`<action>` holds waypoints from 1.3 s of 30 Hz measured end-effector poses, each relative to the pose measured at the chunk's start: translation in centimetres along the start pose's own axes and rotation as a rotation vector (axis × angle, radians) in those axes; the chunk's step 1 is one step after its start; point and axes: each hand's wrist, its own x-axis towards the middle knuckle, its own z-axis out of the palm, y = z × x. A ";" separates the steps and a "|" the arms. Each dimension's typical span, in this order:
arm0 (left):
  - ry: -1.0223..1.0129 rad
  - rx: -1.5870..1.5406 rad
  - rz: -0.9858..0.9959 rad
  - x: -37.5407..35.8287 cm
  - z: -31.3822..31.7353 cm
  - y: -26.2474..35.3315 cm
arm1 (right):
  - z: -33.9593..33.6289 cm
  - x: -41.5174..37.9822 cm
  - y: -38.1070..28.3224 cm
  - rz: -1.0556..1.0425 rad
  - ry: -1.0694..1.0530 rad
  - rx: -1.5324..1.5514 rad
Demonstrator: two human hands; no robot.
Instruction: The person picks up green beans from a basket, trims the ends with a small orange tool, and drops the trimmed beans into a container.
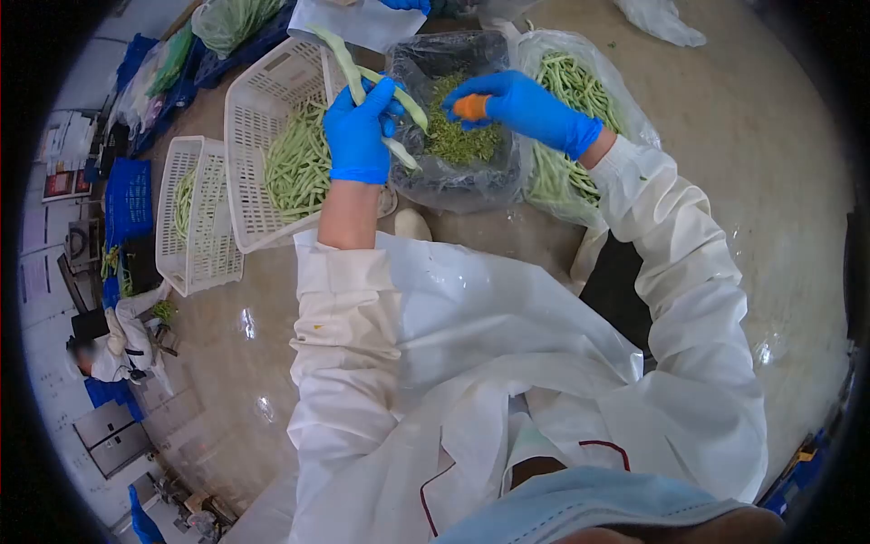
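Note:
My left hand [360,134], in a blue glove, is closed around a few long pale green beans [344,65] that stick out above and below the fingers. My right hand [526,107], also blue-gloved, grips an orange-handled tool [472,107]; its working end cannot be made out. Between and below the hands stands a bin lined with clear plastic [417,188], with small green trimmings [458,136] in it. Left of my left hand, a white perforated crate [249,118] holds many green beans [299,163].
A smaller white crate [213,245] with beans is further left. On the right, a clear plastic bag [634,109] holds more beans [580,91]. Another person's blue glove [406,4] shows at the top edge. A person in white [118,349] is at the far left.

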 end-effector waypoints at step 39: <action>-0.247 0.367 -0.353 -1.9 -1.3 2.2 | -3.4 0.2 1.3 -0.094 0.402 -0.683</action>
